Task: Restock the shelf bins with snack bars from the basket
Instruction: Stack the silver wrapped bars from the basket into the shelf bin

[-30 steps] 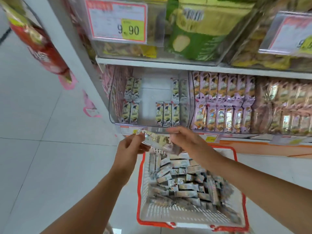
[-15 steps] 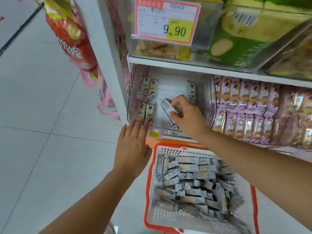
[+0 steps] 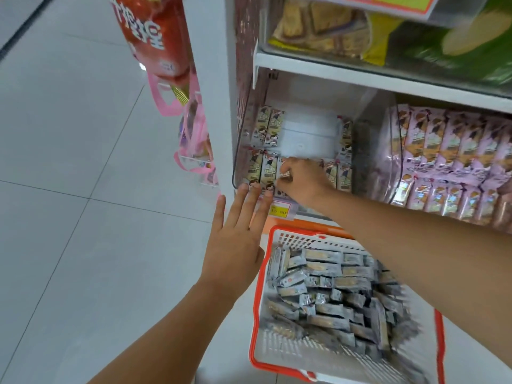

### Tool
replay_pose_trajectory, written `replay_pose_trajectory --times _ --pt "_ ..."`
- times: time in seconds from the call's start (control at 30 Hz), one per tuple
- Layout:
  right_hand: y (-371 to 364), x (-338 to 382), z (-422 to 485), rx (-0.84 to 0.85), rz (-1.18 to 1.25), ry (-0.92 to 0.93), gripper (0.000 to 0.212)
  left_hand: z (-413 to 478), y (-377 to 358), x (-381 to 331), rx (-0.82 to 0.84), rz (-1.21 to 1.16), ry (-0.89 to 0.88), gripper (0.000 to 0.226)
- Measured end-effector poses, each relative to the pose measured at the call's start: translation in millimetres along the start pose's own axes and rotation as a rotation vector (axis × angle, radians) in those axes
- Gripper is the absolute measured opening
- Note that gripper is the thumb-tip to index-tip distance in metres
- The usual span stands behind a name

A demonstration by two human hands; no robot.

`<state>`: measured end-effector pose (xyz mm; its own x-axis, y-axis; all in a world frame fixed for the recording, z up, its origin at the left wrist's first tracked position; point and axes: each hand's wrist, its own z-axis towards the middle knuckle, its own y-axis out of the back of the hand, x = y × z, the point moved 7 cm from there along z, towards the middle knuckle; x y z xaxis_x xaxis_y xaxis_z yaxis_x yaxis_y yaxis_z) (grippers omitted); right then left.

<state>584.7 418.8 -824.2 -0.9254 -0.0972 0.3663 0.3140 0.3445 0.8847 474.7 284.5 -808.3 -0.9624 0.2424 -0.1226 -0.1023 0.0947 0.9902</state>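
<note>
Pinches snack bar [image 3: 285,174] with right hand [image 3: 303,180] inside clear bin [image 3: 307,134]; left hand [image 3: 235,245] flat, empty. Likely light, slippery foil; grip mid-length.

We see pale glossy floor tiles [image 3: 72,167] filling nine to six o'clock, and a white shelf upright [image 3: 214,79] at twelve.

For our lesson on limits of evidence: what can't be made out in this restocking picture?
Head view.
The snack bar: mostly hidden by the right hand pinching it.
The bin price tag: print small, blurred, partly behind the left hand.
The basket: right side motion-blurred.
The upper price tag: cut off by the top edge.
</note>
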Motion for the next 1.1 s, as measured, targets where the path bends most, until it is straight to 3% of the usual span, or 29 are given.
replay_pose_trajectory --times 0.27,0.4,0.47,0.53,0.63,0.77,0.93,1.1 --pt "-1 -5 -7 0.075 0.045 0.064 0.028 -1 1 -1 -0.022 -0.028 0.007 0.092" --pt "31 -4 -38 -0.242 0.215 0.267 0.031 -16 0 -6 -0.079 -0.053 0.068 0.064" --pt "42 -2 -70 -0.353 0.354 0.389 0.027 -27 -8 -12 -0.062 -0.074 0.076 0.065" --pt "38 -8 -101 -0.359 0.417 0.452 0.023 -38 -31 -19 0.027 -0.092 0.071 0.077" --pt "-1 -39 -132 -0.266 0.426 0.405 0.022 -54 -70 -29 0.256 -0.099 0.111 0.081" --pt "-89 -117 -149 -0.020 0.245 0.083 0.018 -73 -121 -38 0.451 -0.053 0.169 0.075" --pt "-198 -159 -157 0.502 -0.119 0.052 0.045 -93 -179 -42 0.499 -0.085 0.265 0.084" --pt "-257 -172 -140 0.652 -0.336 0.123 0.042 -105 -213 -44 0.400 -0.239 0.276 0.086"
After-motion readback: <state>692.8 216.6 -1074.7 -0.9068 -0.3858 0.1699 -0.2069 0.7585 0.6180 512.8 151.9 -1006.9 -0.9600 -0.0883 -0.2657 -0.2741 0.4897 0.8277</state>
